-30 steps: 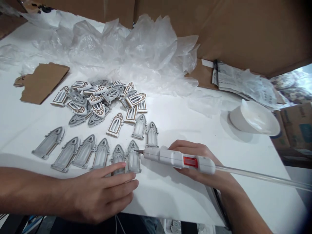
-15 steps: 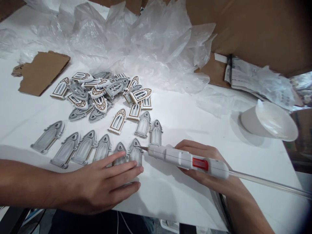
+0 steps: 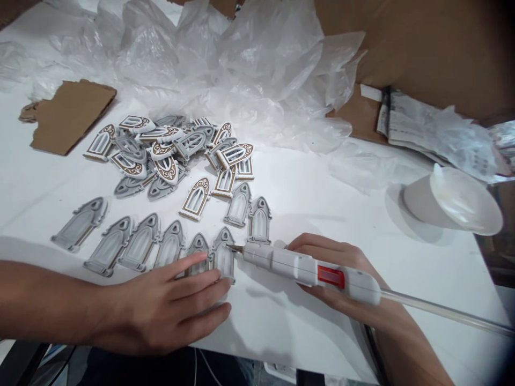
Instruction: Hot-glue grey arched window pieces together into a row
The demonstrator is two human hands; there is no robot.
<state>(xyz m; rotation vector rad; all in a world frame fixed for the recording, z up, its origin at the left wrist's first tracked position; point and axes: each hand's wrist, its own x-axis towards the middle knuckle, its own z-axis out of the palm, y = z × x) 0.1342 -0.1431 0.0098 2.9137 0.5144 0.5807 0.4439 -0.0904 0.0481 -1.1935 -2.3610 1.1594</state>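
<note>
Carefully, my right grip [image 3: 333, 268] closes around the glue gun [image 3: 289, 271], while my open left grip [image 3: 156, 308] rests on a gray window piece [image 3: 223, 258]. One slip could burn me.

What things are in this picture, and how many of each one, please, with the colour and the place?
table: one, white, under everything
plastic sheeting: one heap, clear, along the back
cardboard scrap: one, brown, back left
printed papers: one stack, white and grey, back right
round dish: one, white, tilted at right
pile of arched window pieces: too overlapped to count, grey or white with brown trim, left of centre
grey arched window pieces: eight, grey, laid apart at front
trimmed window pieces: two, white with brown trim, beside the pile
hot glue gun: one, white with red panel, in right hand
glue stick: one, clear, behind the gun
left hand: one, fingers on the grey pieces
right hand: one, around the gun
</note>
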